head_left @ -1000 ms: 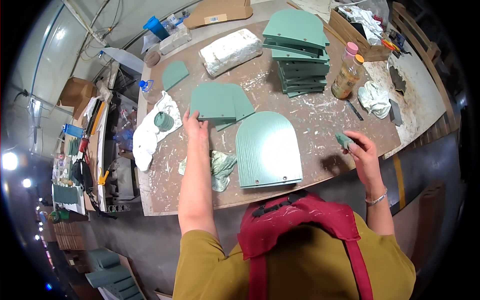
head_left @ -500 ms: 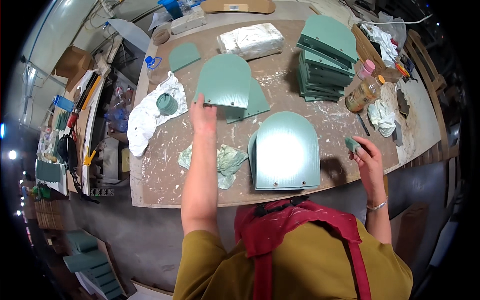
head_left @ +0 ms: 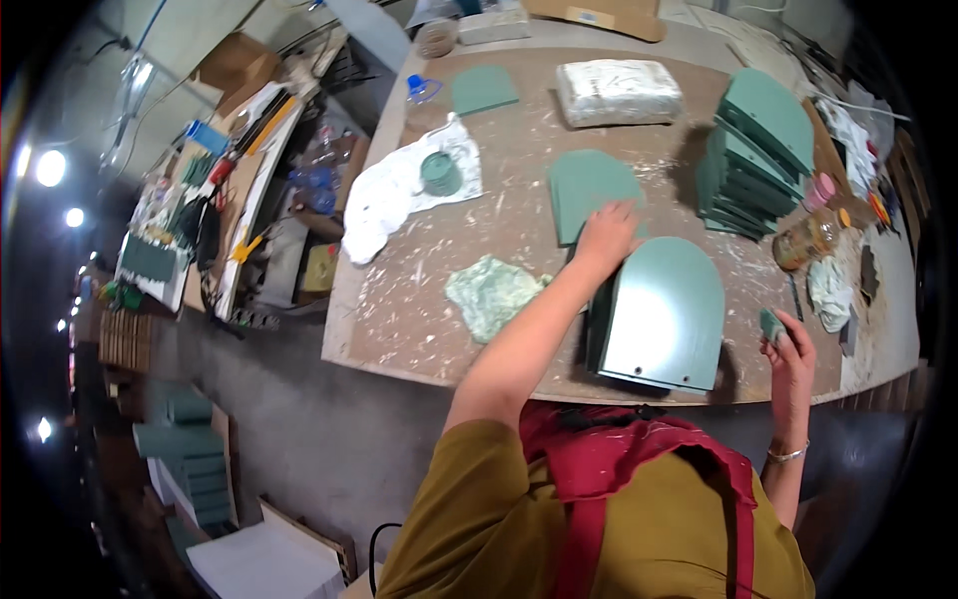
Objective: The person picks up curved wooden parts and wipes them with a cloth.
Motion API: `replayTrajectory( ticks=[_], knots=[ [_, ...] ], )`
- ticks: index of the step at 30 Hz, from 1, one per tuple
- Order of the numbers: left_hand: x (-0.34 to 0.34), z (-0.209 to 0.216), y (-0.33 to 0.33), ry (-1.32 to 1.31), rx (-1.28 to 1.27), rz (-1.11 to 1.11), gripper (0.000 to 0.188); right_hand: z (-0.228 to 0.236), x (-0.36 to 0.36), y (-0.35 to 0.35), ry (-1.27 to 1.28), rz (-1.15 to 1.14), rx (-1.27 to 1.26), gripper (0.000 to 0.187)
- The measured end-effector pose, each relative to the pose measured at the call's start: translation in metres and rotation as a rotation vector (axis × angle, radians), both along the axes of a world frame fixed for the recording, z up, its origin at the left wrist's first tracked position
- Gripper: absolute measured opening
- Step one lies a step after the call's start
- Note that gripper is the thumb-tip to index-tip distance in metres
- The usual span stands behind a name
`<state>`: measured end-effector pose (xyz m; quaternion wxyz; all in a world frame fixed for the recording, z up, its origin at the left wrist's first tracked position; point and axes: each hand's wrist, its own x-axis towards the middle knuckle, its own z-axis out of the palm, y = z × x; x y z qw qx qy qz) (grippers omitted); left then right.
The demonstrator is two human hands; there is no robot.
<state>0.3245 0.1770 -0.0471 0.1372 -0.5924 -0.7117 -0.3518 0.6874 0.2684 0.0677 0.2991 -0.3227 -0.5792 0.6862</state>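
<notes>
My left hand reaches over the lower right part of a green round-topped panel at the middle of the table, its fingers laid out and touching it. My wrist passes beside a small stack of the same panels, whose glossy top face shows two small holes near its straight edge. To the right of that stack, above the table edge, my right hand pinches a small green sponge pad. A crumpled green-stained cloth lies left of my left forearm.
A tall stack of green panels stands at the right, beside a jar with an orange lid. A wrapped white block lies farther back. A green pot sits on a white cloth at the left; another panel lies behind it.
My left hand has lowered the panel it held onto the table and moved right, toward the near stack. My right hand still pinches the sponge pad. The whole view has swung left.
</notes>
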Motion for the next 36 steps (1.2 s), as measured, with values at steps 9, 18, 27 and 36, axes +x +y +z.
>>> replayTrajectory(
  ticks=[9, 18, 27, 36],
  knots=[
    [0.104, 0.142, -0.081, -0.215, -0.192, -0.374, 0.034, 0.019, -0.029, 0.018, -0.046, 0.053, 0.094, 0.035],
    [0.183, 0.096, -0.067, -0.148, -0.354, -0.362, 0.090, 0.063, -0.145, -0.008, -0.026, 0.717, 0.775, 0.031],
    [0.185, 0.084, -0.090, 0.119, -0.349, -0.041, 0.092, 0.031, -0.177, -0.003, 0.042, 0.714, 0.231, 0.032],
    [0.186, 0.104, -0.100, 0.028, -0.462, -0.114, 0.077, 0.066, -0.194, -0.034, 0.003, 1.115, 0.983, 0.027]
  ],
)
